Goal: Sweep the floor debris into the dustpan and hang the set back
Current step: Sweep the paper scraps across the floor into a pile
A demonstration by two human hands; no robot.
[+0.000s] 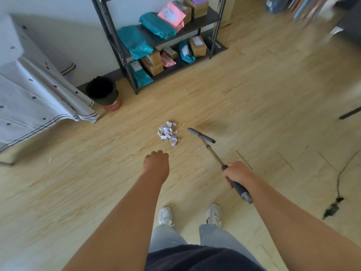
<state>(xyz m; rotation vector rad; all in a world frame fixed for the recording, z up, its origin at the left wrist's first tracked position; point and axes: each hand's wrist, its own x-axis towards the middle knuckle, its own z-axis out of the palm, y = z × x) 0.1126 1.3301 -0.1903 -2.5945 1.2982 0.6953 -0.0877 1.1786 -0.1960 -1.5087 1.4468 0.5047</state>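
Grey broom [202,135]; white-pink paper scraps [168,133]; pale wood-grain floor [254,90]; teal parcels [134,41].

No text legible: parcel labels [172,15], bin logo [115,103] too blurred.

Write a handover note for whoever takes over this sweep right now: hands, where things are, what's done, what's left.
Left hand: holds nothing, fingers loosely curled, out over the floor.
Right hand: grips the broom by its grey handle, with the head just right of the debris pile.
Done: the paper scraps lie in one pile ahead of the feet.
Left: the dustpan is not in view. Fetch it, sweep the pile in, hang the set back.
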